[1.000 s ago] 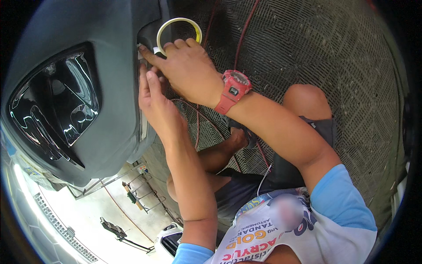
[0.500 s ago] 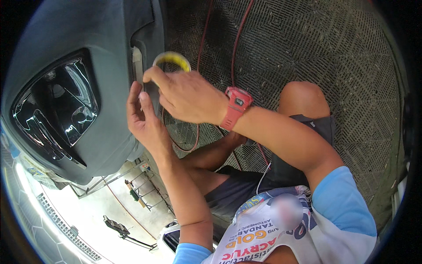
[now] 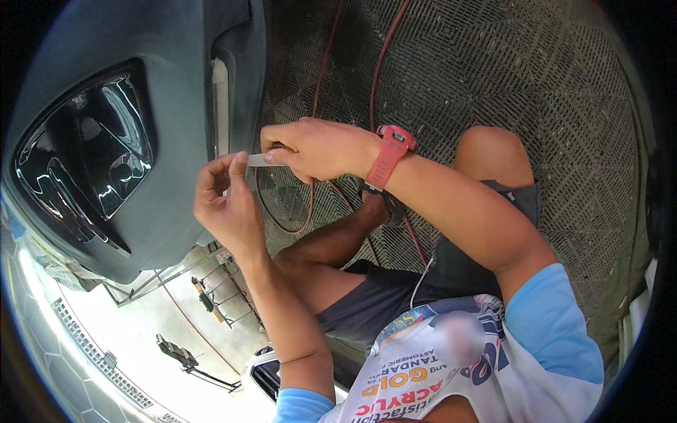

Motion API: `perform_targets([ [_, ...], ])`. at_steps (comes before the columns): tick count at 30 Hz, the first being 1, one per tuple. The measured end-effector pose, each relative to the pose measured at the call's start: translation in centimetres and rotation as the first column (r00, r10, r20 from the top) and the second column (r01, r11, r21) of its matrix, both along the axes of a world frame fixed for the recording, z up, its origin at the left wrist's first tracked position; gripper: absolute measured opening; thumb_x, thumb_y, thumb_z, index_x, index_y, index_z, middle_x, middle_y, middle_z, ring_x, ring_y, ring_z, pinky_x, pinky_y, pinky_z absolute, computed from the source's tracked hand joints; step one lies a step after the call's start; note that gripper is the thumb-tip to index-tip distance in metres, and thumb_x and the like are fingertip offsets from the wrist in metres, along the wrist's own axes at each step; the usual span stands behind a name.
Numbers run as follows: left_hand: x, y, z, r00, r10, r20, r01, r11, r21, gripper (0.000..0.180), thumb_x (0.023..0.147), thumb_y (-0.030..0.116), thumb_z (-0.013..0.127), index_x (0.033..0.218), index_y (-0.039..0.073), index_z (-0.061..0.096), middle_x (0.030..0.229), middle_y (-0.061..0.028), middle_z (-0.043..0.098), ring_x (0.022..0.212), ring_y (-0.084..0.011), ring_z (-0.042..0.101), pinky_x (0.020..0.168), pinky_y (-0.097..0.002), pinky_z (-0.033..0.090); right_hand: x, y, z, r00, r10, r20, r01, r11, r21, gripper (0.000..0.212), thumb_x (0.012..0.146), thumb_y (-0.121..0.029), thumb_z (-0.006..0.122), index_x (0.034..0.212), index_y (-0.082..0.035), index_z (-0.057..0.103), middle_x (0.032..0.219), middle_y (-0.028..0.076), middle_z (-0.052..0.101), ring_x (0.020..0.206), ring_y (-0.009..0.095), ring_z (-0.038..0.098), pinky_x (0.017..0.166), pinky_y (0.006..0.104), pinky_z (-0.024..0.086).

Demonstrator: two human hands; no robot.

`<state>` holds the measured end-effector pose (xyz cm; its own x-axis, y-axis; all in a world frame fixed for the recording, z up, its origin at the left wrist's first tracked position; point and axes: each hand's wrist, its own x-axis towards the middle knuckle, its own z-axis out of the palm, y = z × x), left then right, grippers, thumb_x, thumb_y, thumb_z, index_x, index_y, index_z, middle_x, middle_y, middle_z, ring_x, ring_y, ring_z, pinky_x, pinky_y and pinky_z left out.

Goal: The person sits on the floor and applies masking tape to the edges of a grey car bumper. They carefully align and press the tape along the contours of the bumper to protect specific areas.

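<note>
A short pale strip of masking tape (image 3: 259, 161) stretches between my two hands beside the grey car bumper (image 3: 180, 183). My left hand (image 3: 229, 201) pinches the strip's left end between thumb and finger, close to the bumper's edge. From the right, my right hand (image 3: 310, 149) grips the other end with thumb and curled fingers. The tape roll cannot be made out now; my right hand covers that spot. Above my left hand, a pale strip (image 3: 221, 99) lies along a narrow slot in the bumper. A glossy black headlight (image 3: 88, 155) sits in the bumper at left.
Red hoses (image 3: 377, 77) run over the dark ribbed floor matting (image 3: 486, 77). My bent legs and bare knee (image 3: 493, 155) are to the right and below. At the lower left stand a metal rack (image 3: 224, 299) and a black stand (image 3: 180, 352) on a bright floor.
My right hand has drawn back to the right and down from the slot, and a tape strip now spans both hands. The yellow-lined roll has gone from sight. My left hand has closed to a pinch.
</note>
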<state>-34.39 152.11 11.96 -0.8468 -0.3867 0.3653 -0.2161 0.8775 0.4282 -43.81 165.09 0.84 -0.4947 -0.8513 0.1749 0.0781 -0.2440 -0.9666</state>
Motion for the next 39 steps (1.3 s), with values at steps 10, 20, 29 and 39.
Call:
perform_targets([
  [10,-1.5,1.5,-4.3,0.893,0.204,-0.4,-0.085,0.952,0.295,0.027,0.102,0.012,0.068,0.122,-0.005,0.064,0.103,-0.0124,0.071,0.09,-0.0161,0.068,0.079,-0.0285,0.056,2.6,-1.9,-0.5,0.591,-0.804,-0.06,0.776,0.587,-0.23,0.048,0.089,-0.021,0.077,0.132,-0.011,0.057,0.096,0.016,0.07,0.076,0.029,0.07,0.065,0.0389,0.054],
  [20,-6.8,3.3,-7.3,0.793,0.244,-0.558,0.214,0.746,0.631,0.033,0.096,0.003,0.073,0.1,0.006,0.04,0.098,-0.0152,0.064,0.096,-0.0252,0.071,0.087,-0.0348,0.064,-2.2,-2.7,0.7,0.574,-0.777,0.259,0.812,0.581,-0.058,0.028,0.076,-0.025,0.084,0.093,-0.005,0.074,0.097,0.017,0.065,0.092,0.034,0.067,0.084,0.0428,0.053],
  [29,-8.0,2.3,-7.3,0.813,0.219,-0.539,0.197,0.769,0.608,0.032,0.096,0.006,0.073,0.093,0.007,0.041,0.097,-0.0136,0.065,0.092,-0.0238,0.071,0.087,-0.0373,0.063,-4.7,-6.5,0.6,0.385,-0.888,0.251,0.923,0.371,-0.103,0.025,0.08,-0.027,0.081,0.086,-0.004,0.077,0.081,0.009,0.063,0.062,0.019,0.057,0.059,0.036,0.047],
  [39,-8.2,1.6,-7.4,0.818,0.157,-0.553,0.25,0.769,0.588,0.033,0.097,0.006,0.073,0.089,0.008,0.041,0.103,-0.0187,0.069,0.091,-0.0229,0.071,0.081,-0.0343,0.062,-4.9,-8.4,1.4,0.298,-0.879,0.374,0.954,0.292,-0.072,0.016,0.075,-0.023,0.081,0.074,-0.007,0.075,0.097,0.016,0.067,0.101,0.034,0.061,0.091,0.0482,0.045],
])
